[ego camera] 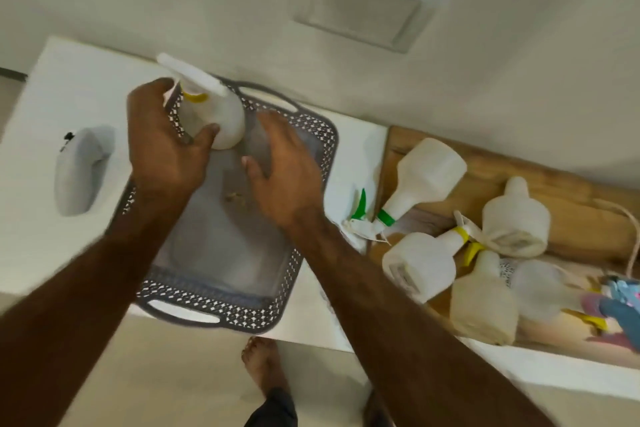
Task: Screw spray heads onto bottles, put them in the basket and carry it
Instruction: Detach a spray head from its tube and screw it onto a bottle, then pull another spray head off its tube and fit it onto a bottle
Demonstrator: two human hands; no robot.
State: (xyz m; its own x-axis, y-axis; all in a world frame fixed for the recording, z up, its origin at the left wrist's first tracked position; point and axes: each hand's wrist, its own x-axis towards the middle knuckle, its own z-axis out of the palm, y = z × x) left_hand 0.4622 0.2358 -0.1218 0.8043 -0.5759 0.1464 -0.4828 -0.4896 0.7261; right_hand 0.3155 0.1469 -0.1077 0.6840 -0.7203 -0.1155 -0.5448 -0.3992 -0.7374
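My left hand (166, 146) grips a white spray bottle (218, 118) with a yellow collar and white spray head, holding it over the far left corner of the grey perforated basket (301, 267). My right hand (284, 177) hovers open over the basket's middle, fingers spread, holding nothing. To the right, several white bottles lie on a wooden board (568, 191): one with a green collar (426, 177), one with a yellow collar (422, 260), others without heads (516, 218). A green-triggered spray head (360, 215) lies at the board's left edge.
A grey object (79, 170) lies on the white counter (38, 253) left of the basket. Coloured items (616, 305) sit at the far right. The wall is just behind the counter. My bare foot (263, 360) stands on the floor below the counter's edge.
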